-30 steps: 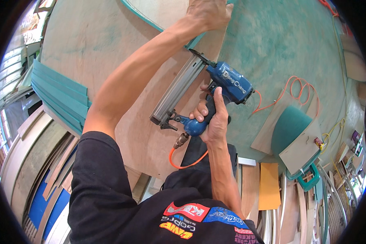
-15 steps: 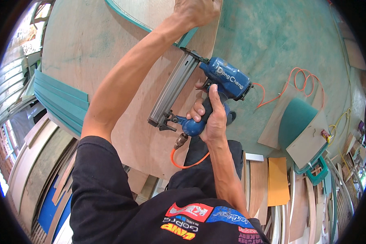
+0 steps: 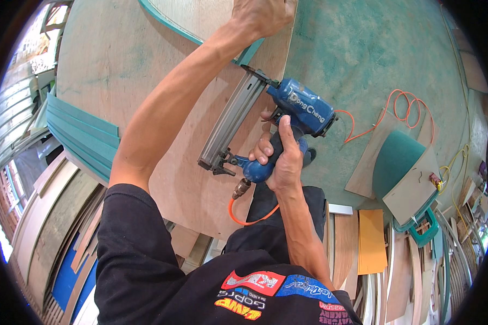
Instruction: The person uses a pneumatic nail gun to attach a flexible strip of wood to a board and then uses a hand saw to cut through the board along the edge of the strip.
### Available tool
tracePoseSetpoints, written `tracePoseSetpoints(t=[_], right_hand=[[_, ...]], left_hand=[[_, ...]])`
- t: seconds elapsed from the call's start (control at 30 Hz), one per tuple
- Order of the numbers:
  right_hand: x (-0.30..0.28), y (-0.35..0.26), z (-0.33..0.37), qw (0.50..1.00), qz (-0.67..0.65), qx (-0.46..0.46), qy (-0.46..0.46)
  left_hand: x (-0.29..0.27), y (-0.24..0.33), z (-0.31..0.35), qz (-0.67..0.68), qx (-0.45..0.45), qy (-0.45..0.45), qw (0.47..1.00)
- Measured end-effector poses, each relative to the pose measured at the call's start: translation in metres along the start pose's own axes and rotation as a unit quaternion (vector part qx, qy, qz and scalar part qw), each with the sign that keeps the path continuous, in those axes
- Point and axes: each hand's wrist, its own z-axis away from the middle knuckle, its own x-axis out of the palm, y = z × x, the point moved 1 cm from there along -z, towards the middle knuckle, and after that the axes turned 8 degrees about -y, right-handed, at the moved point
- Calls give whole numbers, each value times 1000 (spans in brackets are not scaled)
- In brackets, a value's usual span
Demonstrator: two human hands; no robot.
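My right hand point(image 3: 286, 165) is wrapped round the grip of a blue air nail gun point(image 3: 303, 105), thumb along the handle. The gun's long grey magazine point(image 3: 234, 119) slants over a plywood sheet, its nose toward a teal edge strip. An orange air hose point(image 3: 243, 222) runs from a brass-coloured fitting at the handle's base. At the top edge, my left hand point(image 3: 261, 16) is over a curved wooden panel point(image 3: 184, 13) edged in teal. The picture cuts off most of its fingers, so its grip and whatever it may hold are hidden.
The plywood sheet point(image 3: 171, 179) forms the work surface. Teal strips point(image 3: 84, 135) are stacked at its left, above long curved offcuts point(image 3: 43, 216). On the green floor, an orange hose point(image 3: 401, 103) coils near a teal curved piece point(image 3: 393, 157). Wood pieces point(image 3: 344, 244) stand at lower right.
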Motion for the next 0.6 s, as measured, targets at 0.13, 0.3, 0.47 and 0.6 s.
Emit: tracePoseSetpoints(t=[0.13, 0.3, 0.47, 0.6], right_hand=[[-1, 1, 0, 1000, -20, -15, -1], [-1, 1, -1, 1000, -4, -5, -2], [-1, -1, -1, 1000, 1, 3, -3], [7, -6, 1, 1000, 9, 17, 14]], left_hand=[[1, 0, 2, 1, 3, 3, 1000], [1, -1, 3, 1, 1, 12, 1000], [-4, 1, 3, 15, -10, -3, 1000], [-1, 0, 4, 0, -5, 38, 999]])
